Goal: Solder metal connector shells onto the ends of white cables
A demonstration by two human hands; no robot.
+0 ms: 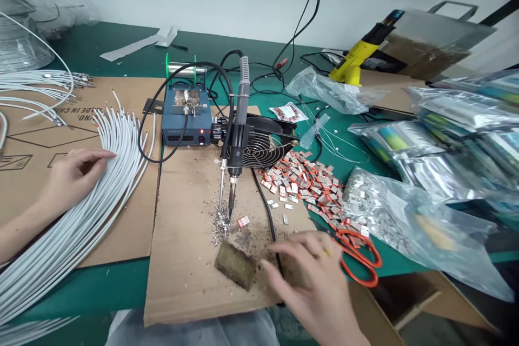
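My left hand (77, 181) lies over a bundle of white cables (117, 162), thumb and forefinger apart at its left edge. Nothing shows between those fingers. On the right, my right hand (314, 275) hovers beside a brown sponge block (236, 265), fingers spread and holding nothing visible. A soldering iron (239, 135) is held tip-down in a stand above the cardboard sheet (182, 259), with solder bits (221, 227) beneath its tip. One small red-and-white piece (244, 221) lies near the tip. Red-handled scissors (360, 259) lie just beyond my right hand.
A blue soldering station (186, 130) with a solder spool (181, 69) and a round fan (263, 143) stand behind. Small orange-and-silver parts (312, 184) are heaped right of centre. Farther right are a bag of metal pieces (373, 200), silver packets (438, 157) and a yellow heat gun (360, 54).
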